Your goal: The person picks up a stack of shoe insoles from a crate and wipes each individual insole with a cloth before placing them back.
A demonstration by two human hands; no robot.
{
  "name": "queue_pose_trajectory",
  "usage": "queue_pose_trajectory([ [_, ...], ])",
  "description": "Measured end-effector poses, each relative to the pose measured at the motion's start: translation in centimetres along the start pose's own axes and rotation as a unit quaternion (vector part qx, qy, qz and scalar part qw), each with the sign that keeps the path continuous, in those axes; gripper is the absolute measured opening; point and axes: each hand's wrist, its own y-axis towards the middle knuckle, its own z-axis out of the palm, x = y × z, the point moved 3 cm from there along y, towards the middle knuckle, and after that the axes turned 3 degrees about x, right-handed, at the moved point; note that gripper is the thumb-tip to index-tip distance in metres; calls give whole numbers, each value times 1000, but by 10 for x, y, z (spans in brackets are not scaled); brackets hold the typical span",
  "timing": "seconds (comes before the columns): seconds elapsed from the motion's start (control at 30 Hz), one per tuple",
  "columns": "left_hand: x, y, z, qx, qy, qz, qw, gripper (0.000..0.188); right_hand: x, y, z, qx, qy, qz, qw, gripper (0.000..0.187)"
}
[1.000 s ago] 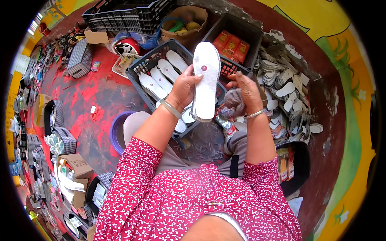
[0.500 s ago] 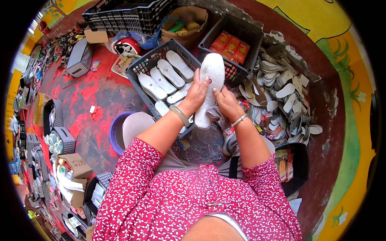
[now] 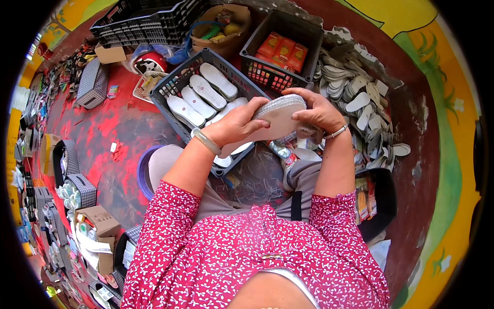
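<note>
My two hands hold a stack of pale insoles (image 3: pixel 282 122) over my lap, its layered edge facing up and away. My left hand (image 3: pixel 234 125) grips its left side, thumb lying across the flat face. On the other side my right hand (image 3: pixel 320 112) has its fingers over the top end and its thumb on the face. A brownish-grey fuzzy piece (image 3: pixel 309 132) sits under the right palm; what it is I cannot tell. Just beyond, a dark plastic crate (image 3: pixel 246 76) holds several white insoles (image 3: pixel 207 91) in rows.
Right of the crate stands another black crate (image 3: pixel 280 81) with orange-red boxes (image 3: pixel 284 49). A heap of loose insoles (image 3: pixel 355 92) lies against the wall. A purple tub (image 3: pixel 144 172) is by my left knee, a black bin (image 3: pixel 383 206) by my right. Checked boxes (image 3: pixel 93 85) and cartons line the left.
The insoles have been tilted from a lengthwise view of the white top to a pale flat face with the layered edge showing. My right hand has shifted to the top end.
</note>
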Motion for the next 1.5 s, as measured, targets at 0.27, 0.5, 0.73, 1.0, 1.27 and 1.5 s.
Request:
queue_pose_trajectory([
  [0.27, 8, -7, -1, 58, -50, -15, 997, 48, -16, -1, -5, 12, -76, 41, 996, 44],
  [0.5, 12, -20, -50, -29, -227, -63, 971, 52, -18, -8, -37, -112, 117, -34, 986, 39],
  [0.73, 11, -19, -53, -180, -384, 25, 905, 59, -19, -4, -30, -101, 229, -64, 966, 44],
  [1.0, 17, -24, -62, -181, -499, 41, 846, 36, -17, -6, -23, -83, 149, -95, 981, 49],
  [1.27, 27, -21, -57, -172, -533, 31, 828, 36, -18, -4, -24, -74, 159, -85, 981, 52],
  [1.5, 28, -14, -52, -236, -484, -14, 843, 45, -9, 1, -3, -57, 268, -120, 954, 52],
])
